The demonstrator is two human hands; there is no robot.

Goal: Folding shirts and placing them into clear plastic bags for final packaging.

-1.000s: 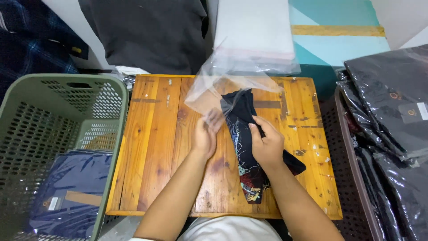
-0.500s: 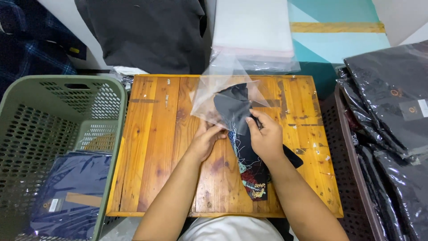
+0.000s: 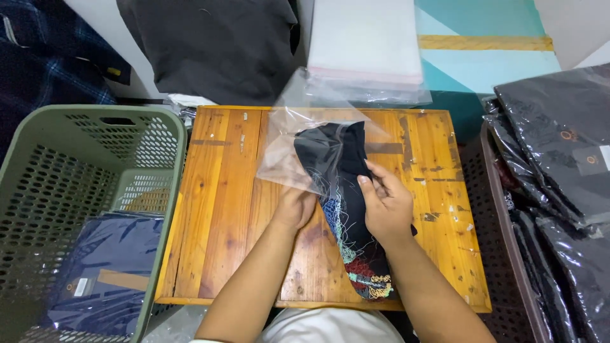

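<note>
Garment: a dark folded cloth (image 3: 346, 190) with coloured stitching lies on the wooden table (image 3: 222, 209), right of centre.
Long axis: runs from the near table edge away from the person, leaning slightly left — the far end points at the table's back edge, the stitched end at the person.
Bag: a clear plastic bag (image 3: 298, 136) covers the cloth's far end; the near end sticks out.
Left hand: the left hand (image 3: 293, 206) is at the bag's near edge, fingers tucked beneath it — the grip cannot be made out.
Right hand: the right hand (image 3: 386, 206) is curled around the cloth's right side, thumb on top.
Surroundings: a green basket (image 3: 38, 190) at left holds a bagged navy garment (image 3: 105, 273); black bagged garments (image 3: 559, 159) are stacked at right.
</note>
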